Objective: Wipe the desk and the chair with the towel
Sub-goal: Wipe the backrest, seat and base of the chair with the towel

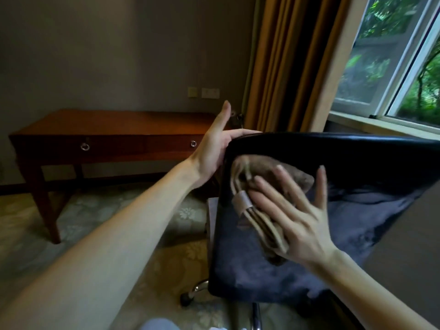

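A black office chair (357, 210) fills the right half of the view, its backrest turned toward me. My right hand (295, 210) lies flat with straight, spread fingers on a folded brown towel (252, 186), pressing it against the backrest. At the chair's top left corner, my left hand (214, 148) holds the edge, fingers hooked over the top rim and thumb pointing up. The wooden desk (114, 129) with two ring-pull drawers stands against the far wall on the left.
Orange-brown curtains (285, 63) hang behind the chair beside a window (392, 67) at the upper right. Patterned carpet (95, 222) covers the floor. The chair's chrome base and a caster (188, 297) show at the bottom. Wall sockets (203, 92) sit above the desk.
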`<action>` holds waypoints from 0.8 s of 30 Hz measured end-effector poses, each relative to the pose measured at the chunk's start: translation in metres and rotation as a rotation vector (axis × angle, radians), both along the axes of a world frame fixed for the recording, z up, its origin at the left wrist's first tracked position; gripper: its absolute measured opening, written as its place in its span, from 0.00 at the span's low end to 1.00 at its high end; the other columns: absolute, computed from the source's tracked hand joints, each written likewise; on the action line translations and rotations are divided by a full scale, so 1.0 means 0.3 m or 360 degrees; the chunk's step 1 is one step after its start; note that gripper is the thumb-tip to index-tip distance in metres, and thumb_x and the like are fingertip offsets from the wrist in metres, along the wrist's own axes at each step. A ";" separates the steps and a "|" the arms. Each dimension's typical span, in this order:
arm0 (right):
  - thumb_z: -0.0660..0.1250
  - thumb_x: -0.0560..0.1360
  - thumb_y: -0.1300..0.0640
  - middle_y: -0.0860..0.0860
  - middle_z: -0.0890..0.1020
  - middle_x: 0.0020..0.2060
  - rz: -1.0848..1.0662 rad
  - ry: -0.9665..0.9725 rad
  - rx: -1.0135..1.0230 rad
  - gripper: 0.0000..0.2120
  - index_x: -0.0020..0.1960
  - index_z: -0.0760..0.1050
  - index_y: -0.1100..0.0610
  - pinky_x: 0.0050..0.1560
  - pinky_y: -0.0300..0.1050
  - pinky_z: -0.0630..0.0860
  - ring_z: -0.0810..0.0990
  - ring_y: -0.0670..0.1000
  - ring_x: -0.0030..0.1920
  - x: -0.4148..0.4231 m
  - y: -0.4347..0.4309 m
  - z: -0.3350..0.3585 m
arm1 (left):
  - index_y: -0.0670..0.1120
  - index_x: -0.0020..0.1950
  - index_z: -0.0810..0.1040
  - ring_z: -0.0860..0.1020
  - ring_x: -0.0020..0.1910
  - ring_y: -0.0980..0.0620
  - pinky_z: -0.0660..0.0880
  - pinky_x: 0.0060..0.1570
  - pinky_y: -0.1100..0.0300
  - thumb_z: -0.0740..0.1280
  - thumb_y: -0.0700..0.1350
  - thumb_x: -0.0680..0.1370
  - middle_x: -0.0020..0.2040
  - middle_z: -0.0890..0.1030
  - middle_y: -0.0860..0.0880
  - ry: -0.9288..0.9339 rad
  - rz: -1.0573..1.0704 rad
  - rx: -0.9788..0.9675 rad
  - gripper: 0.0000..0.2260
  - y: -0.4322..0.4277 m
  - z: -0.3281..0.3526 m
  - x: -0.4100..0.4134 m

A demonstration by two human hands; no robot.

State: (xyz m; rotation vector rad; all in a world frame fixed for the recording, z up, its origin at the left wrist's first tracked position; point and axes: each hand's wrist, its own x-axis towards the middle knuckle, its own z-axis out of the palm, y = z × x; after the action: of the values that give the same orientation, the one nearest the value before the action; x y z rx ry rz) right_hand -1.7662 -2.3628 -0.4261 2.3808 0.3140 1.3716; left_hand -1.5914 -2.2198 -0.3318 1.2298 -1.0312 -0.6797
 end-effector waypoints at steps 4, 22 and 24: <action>0.56 0.85 0.45 0.57 0.73 0.73 -0.0064 -0.0299 0.0086 0.23 0.74 0.71 0.55 0.72 0.81 0.48 0.67 0.66 0.76 -0.115 -0.012 0.066 | 0.45 0.70 0.78 0.81 0.63 0.51 0.74 0.63 0.54 0.43 0.68 0.82 0.63 0.84 0.47 0.0051 0.0030 0.0020 0.37 -0.002 -0.041 -0.017; 0.66 0.79 0.45 0.52 0.65 0.78 -0.0219 0.0022 0.0038 0.25 0.75 0.73 0.45 0.78 0.69 0.43 0.58 0.57 0.80 0.242 0.021 -0.209 | 0.45 0.72 0.76 0.79 0.67 0.44 0.71 0.71 0.45 0.50 0.63 0.86 0.67 0.81 0.42 0.0406 0.0139 -0.0031 0.29 -0.022 -0.185 0.017; 0.68 0.78 0.47 0.52 0.68 0.78 -0.0179 0.0165 0.0066 0.25 0.75 0.74 0.45 0.79 0.64 0.42 0.62 0.56 0.79 0.244 0.021 -0.279 | 0.50 0.72 0.76 0.79 0.67 0.51 0.73 0.69 0.52 0.49 0.61 0.87 0.68 0.81 0.47 0.0388 0.0097 -0.0027 0.25 -0.020 -0.188 0.031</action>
State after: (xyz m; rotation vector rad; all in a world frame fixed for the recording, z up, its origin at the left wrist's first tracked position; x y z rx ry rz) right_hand -1.6929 -2.3565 -0.5099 2.4679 0.1777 1.2186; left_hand -1.5820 -2.2259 -0.3881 1.1279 -0.7930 -0.7519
